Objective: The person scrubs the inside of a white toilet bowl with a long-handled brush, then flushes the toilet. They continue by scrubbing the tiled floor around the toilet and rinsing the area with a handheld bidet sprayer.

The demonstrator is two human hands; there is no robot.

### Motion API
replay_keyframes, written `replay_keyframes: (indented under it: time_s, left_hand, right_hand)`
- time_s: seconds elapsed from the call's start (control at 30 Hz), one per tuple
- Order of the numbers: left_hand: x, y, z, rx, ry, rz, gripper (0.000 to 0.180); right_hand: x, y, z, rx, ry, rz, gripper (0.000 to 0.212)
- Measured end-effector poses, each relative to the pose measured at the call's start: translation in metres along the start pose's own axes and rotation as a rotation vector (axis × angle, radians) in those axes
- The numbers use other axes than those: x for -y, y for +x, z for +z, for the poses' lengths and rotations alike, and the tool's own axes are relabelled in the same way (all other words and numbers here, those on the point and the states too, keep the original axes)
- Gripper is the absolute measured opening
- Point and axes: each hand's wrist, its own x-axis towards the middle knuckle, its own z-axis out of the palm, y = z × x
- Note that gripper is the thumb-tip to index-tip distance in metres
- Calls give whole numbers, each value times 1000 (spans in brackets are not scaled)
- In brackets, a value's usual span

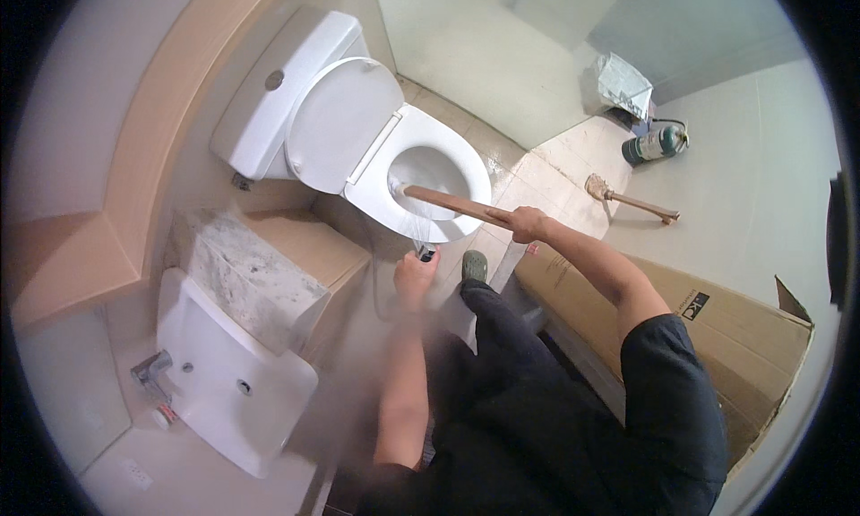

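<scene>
Handle [457, 205] of brown wood, as I view it from my remote station: its near end sits within the right hand [528, 223], whose fingers are wrapped around it, and its length runs leftward from that hand across the toilet seat [477, 177], the pale far tip lying inside the bowl [430, 160]. Below the shaft, beside the near rim, I see the left hand [415, 274] curled around a dark sprayer [426, 253], from which thin water jets [421, 226] rise toward the bowl. Between the hands in this view, lower down, shows a green shoe [475, 264]; rightward lies a cardboard box [649, 310].
</scene>
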Motion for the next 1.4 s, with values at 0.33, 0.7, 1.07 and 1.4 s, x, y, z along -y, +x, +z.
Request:
replay_keyframes:
  time_s: [0.33,0.7,1.07,1.4]
  left_hand:
    - [-47,-4,-10,-17,31,13,70]
    - [-52,-16,-8,22,63,-20,66]
    - [-82,-32,15,20,93,75,62]
    - [-84,-46,-2,98,32,-31,62]
  right_hand:
    - [22,-10,1,32,88,109,75]
    - [-22,-11,-59,119,-173,20,73]
    - [23,97,-52,-16,-109,190,50]
    - [-50,-6,-95,37,-223,-49,60]
